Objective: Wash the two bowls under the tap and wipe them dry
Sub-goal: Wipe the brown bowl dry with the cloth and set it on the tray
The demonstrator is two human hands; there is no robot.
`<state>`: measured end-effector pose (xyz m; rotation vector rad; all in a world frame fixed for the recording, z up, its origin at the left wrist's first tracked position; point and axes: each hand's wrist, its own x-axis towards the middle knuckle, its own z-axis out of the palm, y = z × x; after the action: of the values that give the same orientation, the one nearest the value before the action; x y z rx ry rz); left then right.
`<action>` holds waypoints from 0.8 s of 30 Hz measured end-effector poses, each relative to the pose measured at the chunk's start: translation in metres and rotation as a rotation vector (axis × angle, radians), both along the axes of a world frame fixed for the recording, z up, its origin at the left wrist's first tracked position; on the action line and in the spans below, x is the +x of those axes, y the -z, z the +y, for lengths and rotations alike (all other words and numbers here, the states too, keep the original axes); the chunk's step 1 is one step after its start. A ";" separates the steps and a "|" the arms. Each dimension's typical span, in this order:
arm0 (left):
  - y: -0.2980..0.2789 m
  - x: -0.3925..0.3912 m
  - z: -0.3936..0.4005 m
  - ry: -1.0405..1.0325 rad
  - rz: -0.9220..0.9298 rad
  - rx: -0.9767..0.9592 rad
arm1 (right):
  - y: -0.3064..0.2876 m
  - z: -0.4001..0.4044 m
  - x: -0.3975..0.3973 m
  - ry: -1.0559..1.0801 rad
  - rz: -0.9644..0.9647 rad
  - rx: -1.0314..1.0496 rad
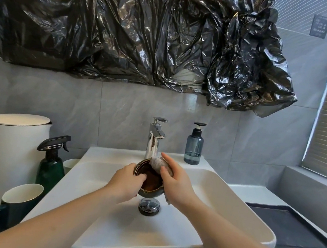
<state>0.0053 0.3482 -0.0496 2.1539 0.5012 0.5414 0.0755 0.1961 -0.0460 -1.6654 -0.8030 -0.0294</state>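
Hands meet over a white sink (230,205), holding a bowl (151,180) just below and in front of the chrome tap (154,139). The bowl is tipped on its side, its brown inside facing up and toward the viewer, its rim gold-edged; being round, it has no clear long axis. The left hand (126,184) grips the near-left rim, fingers curled inside. The right hand (176,181) presses a pale cloth (159,163) against the far-right rim. A drain plug (149,206) sits directly beneath the bowl. Right of the tap stands a blue pump bottle (194,147).
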 end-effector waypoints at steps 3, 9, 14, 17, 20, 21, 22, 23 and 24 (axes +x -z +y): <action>0.001 -0.001 0.005 -0.042 -0.105 0.148 | 0.002 0.003 0.002 0.058 -0.001 -0.028; 0.000 0.003 0.007 -0.121 -0.144 0.188 | -0.002 0.003 0.003 0.029 0.024 -0.064; -0.001 0.003 0.004 -0.134 -0.146 -0.047 | -0.007 0.001 0.006 -0.013 0.113 -0.022; -0.004 0.005 0.005 -0.162 -0.144 -0.253 | -0.008 0.000 0.007 0.014 0.062 -0.056; -0.007 0.006 0.005 -0.156 -0.149 -0.463 | -0.006 0.002 0.003 0.099 -0.070 -0.084; -0.007 0.005 0.003 -0.135 -0.141 -0.519 | -0.005 0.003 0.003 0.117 -0.094 -0.056; -0.007 0.004 0.001 -0.111 -0.131 -0.568 | -0.006 0.003 0.000 0.129 -0.099 -0.021; -0.007 0.004 0.000 -0.091 -0.117 -0.599 | -0.008 0.003 -0.001 0.141 -0.098 0.020; -0.006 0.004 -0.002 -0.078 -0.103 -0.615 | -0.007 0.003 -0.001 0.160 -0.119 0.061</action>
<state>0.0091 0.3464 -0.0437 1.5196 0.6045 0.4627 0.0747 0.1987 -0.0386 -1.6779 -0.7485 -0.2646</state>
